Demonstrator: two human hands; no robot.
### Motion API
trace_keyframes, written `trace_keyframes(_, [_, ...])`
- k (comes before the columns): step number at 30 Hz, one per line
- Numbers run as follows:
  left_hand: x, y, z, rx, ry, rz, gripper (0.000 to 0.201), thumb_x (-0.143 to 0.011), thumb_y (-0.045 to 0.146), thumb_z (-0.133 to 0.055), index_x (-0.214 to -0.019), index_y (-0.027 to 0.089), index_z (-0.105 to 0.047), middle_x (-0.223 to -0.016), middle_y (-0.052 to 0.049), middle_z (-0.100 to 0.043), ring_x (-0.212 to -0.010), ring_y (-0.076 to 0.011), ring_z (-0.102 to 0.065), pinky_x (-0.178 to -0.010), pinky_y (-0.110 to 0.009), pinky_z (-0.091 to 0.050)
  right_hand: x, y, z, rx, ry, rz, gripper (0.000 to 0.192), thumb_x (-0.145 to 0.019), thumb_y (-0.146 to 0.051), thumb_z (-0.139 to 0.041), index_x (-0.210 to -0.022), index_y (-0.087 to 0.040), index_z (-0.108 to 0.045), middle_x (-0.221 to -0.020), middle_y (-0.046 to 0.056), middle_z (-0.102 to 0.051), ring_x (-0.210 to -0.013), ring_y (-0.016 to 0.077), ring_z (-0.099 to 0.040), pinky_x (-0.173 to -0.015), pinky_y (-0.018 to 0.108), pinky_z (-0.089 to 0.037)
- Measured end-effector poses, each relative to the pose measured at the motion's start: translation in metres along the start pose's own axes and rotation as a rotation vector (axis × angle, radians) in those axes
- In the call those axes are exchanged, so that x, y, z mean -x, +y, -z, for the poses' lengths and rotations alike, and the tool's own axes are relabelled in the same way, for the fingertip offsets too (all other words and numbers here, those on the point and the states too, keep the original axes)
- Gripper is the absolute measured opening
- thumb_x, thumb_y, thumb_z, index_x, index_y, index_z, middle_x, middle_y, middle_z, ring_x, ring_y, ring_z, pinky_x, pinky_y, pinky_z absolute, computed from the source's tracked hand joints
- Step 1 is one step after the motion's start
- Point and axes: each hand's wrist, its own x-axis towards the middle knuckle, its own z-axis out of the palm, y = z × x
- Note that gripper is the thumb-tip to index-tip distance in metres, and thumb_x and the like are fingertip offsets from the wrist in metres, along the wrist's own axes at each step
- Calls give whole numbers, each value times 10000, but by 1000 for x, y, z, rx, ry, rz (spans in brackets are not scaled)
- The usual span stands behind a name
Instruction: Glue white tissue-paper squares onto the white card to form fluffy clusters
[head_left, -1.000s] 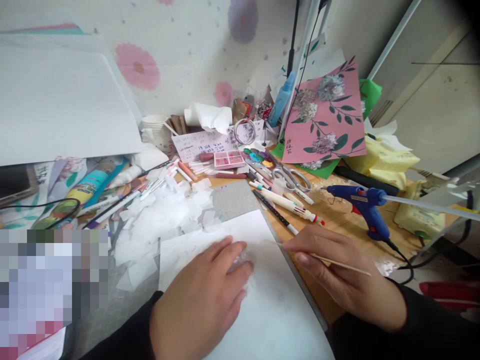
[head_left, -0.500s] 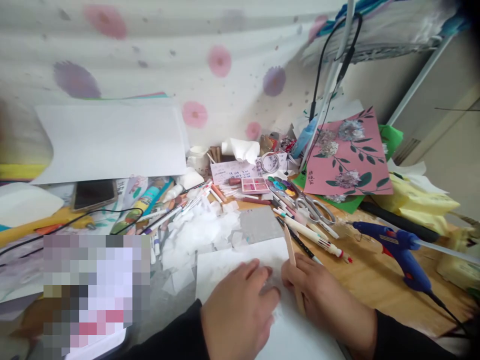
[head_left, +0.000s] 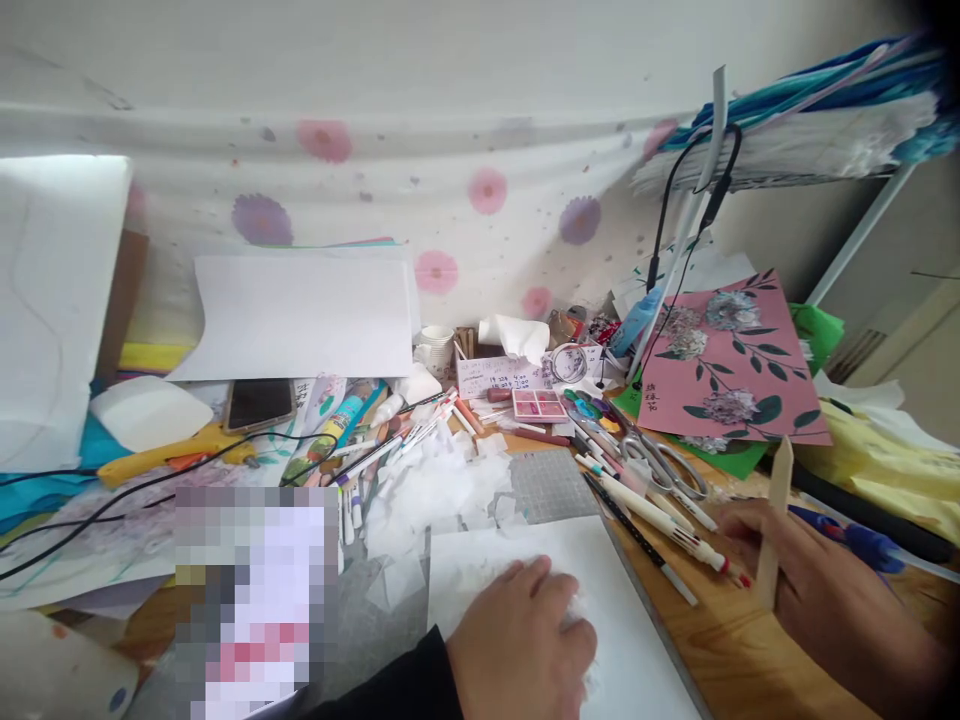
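Note:
My left hand [head_left: 517, 640] lies palm down on a white sheet of paper [head_left: 637, 620], with its fingers slightly bent. Some white, crumpled material shows at the edge of the fingers; most of what is beneath the palm is hidden. On the right, my right hand [head_left: 825, 590] holds a flat wooden craft stick [head_left: 780, 490] upright, raised off the sheet. Behind that hand, partly covered by it, is a blue glue gun [head_left: 874, 545]; whether the fingers touch it I cannot tell. A multicolour pen [head_left: 675, 530] lies just left of the hand.
White fluffy scraps [head_left: 442, 490] lie beyond the sheet, beside a grey cutting mat [head_left: 551, 485]. Scissors [head_left: 667, 460], several pens and a small palette [head_left: 538, 405] crowd the middle. A pink flower picture [head_left: 739, 370] leans at the right. Cables [head_left: 225, 440] cross the left side.
My right hand has left the paper and moved right with the craft stick, over beside the glue gun. My left hand stays on the sheet. The view has shifted left and up.

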Motion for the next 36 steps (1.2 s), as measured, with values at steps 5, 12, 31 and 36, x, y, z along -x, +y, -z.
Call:
trace_keyframes(5, [-2, -4, -2, -28, -1, -61, 285, -876, 453, -566, -1001, 209, -642, -1233, -51, -590, -1153, -268, -531, -999, -378, -432, -3, 7, 1, 45, -36, 39, 154, -891, -178, -496, -868, -320, -552, -754, 31, -672, -661, 236, -676, -587, 319, -516])
trace_keyframes(12, [-3, -7, 0, 0, -31, -71, 276, -867, 418, -594, -1038, 205, -635, -1279, -65, -568, -1200, -265, -508, -1052, -378, -404, -1, 12, -5, 252, -84, 74, 278, -905, -137, -475, -1161, -224, -538, -1189, 206, -627, -1068, 349, -639, -884, 476, -526])
trace_keyframes(31, [1, -1, 2, 43, -25, -15, 277, -859, 405, -600, -1052, 210, -634, -1303, -61, -558, -1223, -282, -485, -1055, -390, -390, 14, 25, -25, 122, -80, 29, 335, -913, -392, -459, -974, -201, -728, -892, 94, -760, -770, 287, -729, -651, 363, -601])
trace_keyframes(36, [-1, 1, 4, 7, 17, -8, 273, -833, 411, -639, -1012, 206, -649, -1239, -48, -588, -1167, -268, -523, -1041, -363, -394, 15, 23, -25, 120, -84, 33, 321, -905, -397, -482, -991, -208, -727, -890, 102, -760, -751, 281, -731, -630, 351, -595])
